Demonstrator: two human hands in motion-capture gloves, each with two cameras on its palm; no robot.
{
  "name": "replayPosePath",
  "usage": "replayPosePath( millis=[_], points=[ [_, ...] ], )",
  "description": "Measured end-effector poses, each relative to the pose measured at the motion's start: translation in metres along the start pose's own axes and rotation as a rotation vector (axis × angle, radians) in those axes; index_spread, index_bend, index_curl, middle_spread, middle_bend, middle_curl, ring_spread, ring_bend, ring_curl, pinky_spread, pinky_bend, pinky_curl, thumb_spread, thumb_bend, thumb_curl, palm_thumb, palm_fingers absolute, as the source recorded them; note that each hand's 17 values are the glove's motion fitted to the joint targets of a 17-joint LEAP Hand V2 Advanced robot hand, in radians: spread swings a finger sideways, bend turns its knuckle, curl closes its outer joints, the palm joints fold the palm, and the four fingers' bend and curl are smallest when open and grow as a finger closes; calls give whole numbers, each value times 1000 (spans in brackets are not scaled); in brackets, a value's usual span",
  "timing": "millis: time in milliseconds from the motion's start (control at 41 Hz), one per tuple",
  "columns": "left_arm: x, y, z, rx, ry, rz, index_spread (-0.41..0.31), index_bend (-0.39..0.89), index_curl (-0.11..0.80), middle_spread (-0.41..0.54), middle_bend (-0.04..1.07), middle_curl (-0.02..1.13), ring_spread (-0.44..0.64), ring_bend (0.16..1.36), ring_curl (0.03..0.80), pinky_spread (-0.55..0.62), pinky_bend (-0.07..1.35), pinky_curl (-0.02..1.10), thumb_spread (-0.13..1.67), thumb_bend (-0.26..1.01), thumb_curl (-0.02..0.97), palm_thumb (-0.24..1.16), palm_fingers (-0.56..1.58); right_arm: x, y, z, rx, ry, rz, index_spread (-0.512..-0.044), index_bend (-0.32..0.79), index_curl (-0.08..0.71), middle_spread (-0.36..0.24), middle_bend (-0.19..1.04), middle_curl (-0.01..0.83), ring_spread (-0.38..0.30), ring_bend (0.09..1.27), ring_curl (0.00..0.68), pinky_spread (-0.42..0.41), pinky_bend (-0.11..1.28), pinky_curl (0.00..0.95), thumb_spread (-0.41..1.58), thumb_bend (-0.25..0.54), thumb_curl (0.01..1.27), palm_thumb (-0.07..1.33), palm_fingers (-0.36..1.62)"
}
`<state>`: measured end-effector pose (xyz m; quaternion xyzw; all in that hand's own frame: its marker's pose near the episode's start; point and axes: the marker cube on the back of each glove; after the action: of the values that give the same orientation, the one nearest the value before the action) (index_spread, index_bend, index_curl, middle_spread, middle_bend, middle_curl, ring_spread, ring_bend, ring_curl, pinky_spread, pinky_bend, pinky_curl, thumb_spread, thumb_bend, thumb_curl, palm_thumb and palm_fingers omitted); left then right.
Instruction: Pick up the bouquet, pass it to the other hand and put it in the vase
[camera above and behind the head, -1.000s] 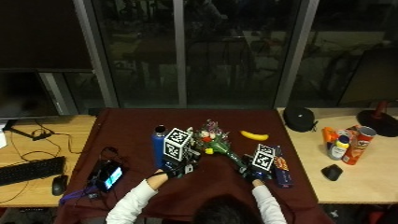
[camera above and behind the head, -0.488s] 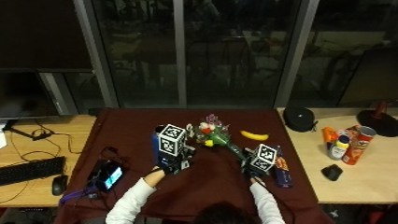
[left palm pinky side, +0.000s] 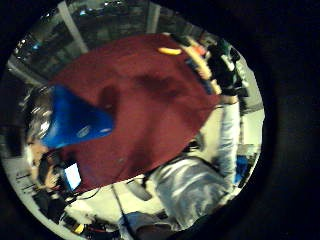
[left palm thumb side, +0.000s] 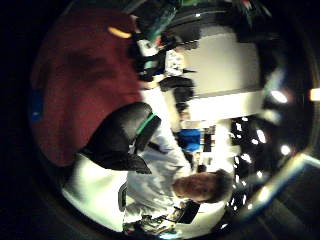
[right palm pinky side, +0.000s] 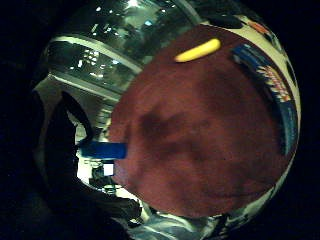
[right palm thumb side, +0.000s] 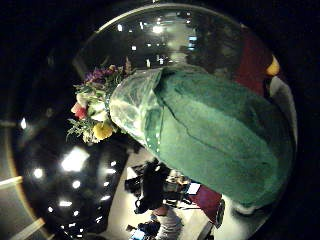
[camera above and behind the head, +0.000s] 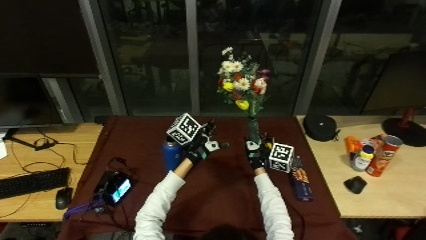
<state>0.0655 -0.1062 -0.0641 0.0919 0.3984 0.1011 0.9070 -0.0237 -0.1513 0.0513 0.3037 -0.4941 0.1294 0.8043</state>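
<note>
1. Bouquet (camera above and behind the head: 242, 90) is standing upright in the air above the table (camera above and behind the head: 219, 195), its flowers up in front of the dark window and its green-wrapped stem pointing down into the right hand (camera above and behind the head: 255, 152).
2. Right hand's grip is curling around the lower end of the wrap; its thumb-side palm view is showing the green wrap (right palm thumb side: 220, 145) filling most of the picture, with the blossoms (right palm thumb side: 95, 112) fanning out beyond it.
3. Left hand (camera above and behind the head: 203, 145) is hovering beside the bouquet with fingers spread and nothing in them, apart from the stem.
4. Blue vase (camera above and behind the head: 172, 154) is standing upright on the red cloth (camera above and behind the head: 219, 190) just to the left of the left forearm; I cannot tell whether anything is inside it, and the bouquet is not in it. It is also looming large in the left little-finger view (left palm pinky side: 72, 122).
5. Yellow banana (right palm pinky side: 197, 50) is lying on the cloth, well apart from the vase.
6. Long blue packet (camera above and behind the head: 299, 182) is lying on the cloth just right of the right forearm.
7. On the light table to the right, an orange can (camera above and behind the head: 385, 155), a small bottle (camera above and behind the head: 363, 157) and a black mouse-like object (camera above and behind the head: 355, 185) are sitting near one another.
8. On the left, a phone with a lit screen (camera above and behind the head: 116, 187) is resting at the cloth's edge, and a keyboard (camera above and behind the head: 30, 182) is lying further out.
</note>
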Motion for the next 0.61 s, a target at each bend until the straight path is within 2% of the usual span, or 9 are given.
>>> replayPosePath(
  millis=[171, 220, 293, 366, 464, 512, 586, 610],
  points=[
    [31, -35, 0, 289, 393, -4, 125, 78, 209, 330, 198, 295, 382, 691, 290, 375, 540, 363, 1003, -27, 309, 287, 30, -48, 20, 27, -28, -221, -67, -201, 473, 483, -178, 828, 606, -190, 979, 530, -271, 690, 452, 596, -8, 555, 1040, 1409],
    [41, -41, 0, 332, 498, -17, 128, 118, 212, 319, 198, 297, 357, 694, 288, 332, 552, 364, 990, -3, 321, 336, 100, -60, 26, 35, -32, -252, -86, -202, 472, 491, -177, 833, 607, -191, 986, 533, -270, 684, 453, 574, -15, 569, 1044, 1404],
    [52, -48, 2, 328, 592, -21, 128, 110, 207, 273, 215, 303, 319, 676, 275, 260, 565, 356, 979, 2, 331, 393, 175, -71, 34, 45, -43, -281, -104, -202, 469, 501, -173, 837, 609, -191, 990, 535, -270, 684, 457, 550, -20, 587, 1048, 1401],
    [71, -54, 5, 314, 637, -3, 124, 122, 212, 238, 216, 318, 283, 671, 282, 208, 570, 363, 979, 9, 342, 451, 205, -82, 48, 58, -103, -315, -114, -202, 467, 511, -172, 840, 610, -190, 988, 535, -269, 685, 459, 532, -21, 605, 1053, 1399],
    [87, -59, 8, 385, 622, -3, 119, 121, 214, 218, 225, 334, 258, 671, 289, 195, 550, 365, 971, -10, 348, 477, 203, -84, 64, 77, -223, -383, -126, -203, 462, 522, -170, 843, 611, -190, 989, 536, -269, 684, 462, 518, -24, 626, 1054, 1397],
    [89, -60, 10, 415, 575, -13, 91, 163, 230, 188, 225, 335, 213, 673, 287, 146, 558, 365, 965, 7, 361, 528, 332, -82, 71, 83, -261, -414, -123, -203, 459, 528, -169, 844, 611, -190, 990, 536, -269, 684, 463, 512, -24, 635, 1053, 1397],
    [89, -62, 9, 480, 504, -34, 69, 131, 228, 146, 228, 332, 154, 665, 279, 83, 565, 354, 959, 6, 374, 572, 443, -81, 80, 90, -287, -435, -140, -203, 455, 535, -169, 844, 611, -189, 990, 536, -269, 684, 465, 507, -28, 646, 1048, 1396],
    [88, -62, 8, 508, 489, -41, 55, 93, 219, 96, 276, 351, 100, 679, 289, 25, 589, 362, 957, 13, 382, 599, 571, -80, 81, 91, -285, -427, -170, -204, 454, 538, -169, 846, 612, -189, 988, 535, -269, 689, 466, 513, -25, 649, 1048, 1400]
  ],
)
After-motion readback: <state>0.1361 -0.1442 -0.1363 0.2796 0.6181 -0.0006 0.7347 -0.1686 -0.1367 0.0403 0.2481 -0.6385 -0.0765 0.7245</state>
